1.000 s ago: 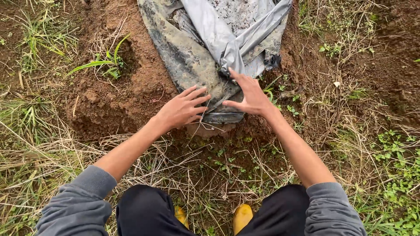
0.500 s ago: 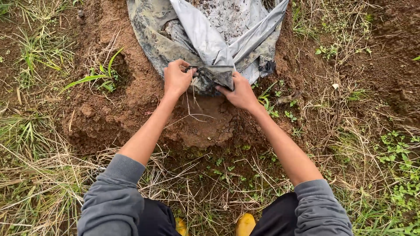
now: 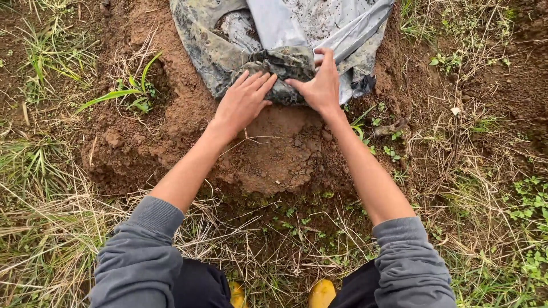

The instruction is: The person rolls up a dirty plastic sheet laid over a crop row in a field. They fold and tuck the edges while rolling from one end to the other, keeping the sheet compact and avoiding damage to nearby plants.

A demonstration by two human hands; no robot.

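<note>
- Head view, hands: left hand (image 3: 242, 102) lay flat and open, palm down, fingers spread forward, pressing the rolled near edge of the plastic sheet (image 3: 297, 34). No grip; the flat palm looked suited to pinning the fold against the soil.
- Head view, hands: right hand (image 3: 321, 84) was also open, palm on the same fold, thumb pointing toward the left hand, fingers reaching up over the bunched edge. Fingers rested on the sheet rather than closing round it.
- Head view, sheet: grey, mud-smeared plastic, crumpled, lay at the top of the frame on the mound and ran out past the upper edge. Its near edge was doubled back on itself just under both palms, probably why both hands bore down at that one line.
- Head view, ground: bare soil mound (image 3: 274, 154) sat directly below the hands, lumpy and damp-looking, touching the sheet's folded edge.
- Head view, surroundings: grass tuft (image 3: 134, 91) stood left of the mound, well apart from the hands; dry straw and small green weeds (image 3: 531, 199) lay to the right.
- Head view, body: grey sleeves pushed up the forearms, likely to keep cuffs off the dirt; yellow boots (image 3: 322, 292) at the bottom edge, near the mound's foot.
</note>
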